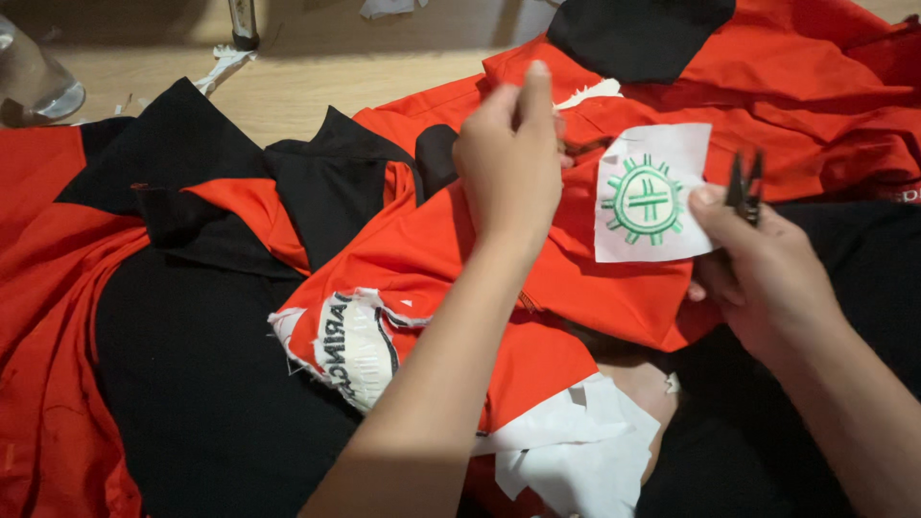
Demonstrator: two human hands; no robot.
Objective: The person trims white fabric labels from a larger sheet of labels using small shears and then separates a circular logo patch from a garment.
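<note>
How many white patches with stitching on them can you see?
2. One white patch with a green round design is pinched by the right hand. One white patch with black lettering lies on the orange cloth, lower left. Folds may hide more.

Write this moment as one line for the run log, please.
left hand: pinches orange fabric | right hand: holds small black snips, thumb on white backing with green round embroidery

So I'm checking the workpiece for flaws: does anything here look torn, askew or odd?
Yes. The white backing behind the lettered embroidery on the red-and-black garment is ragged and frayed, and loose white scraps lie below it. The backing square with the green emblem, by the right hand, sits slightly tilted.
</note>
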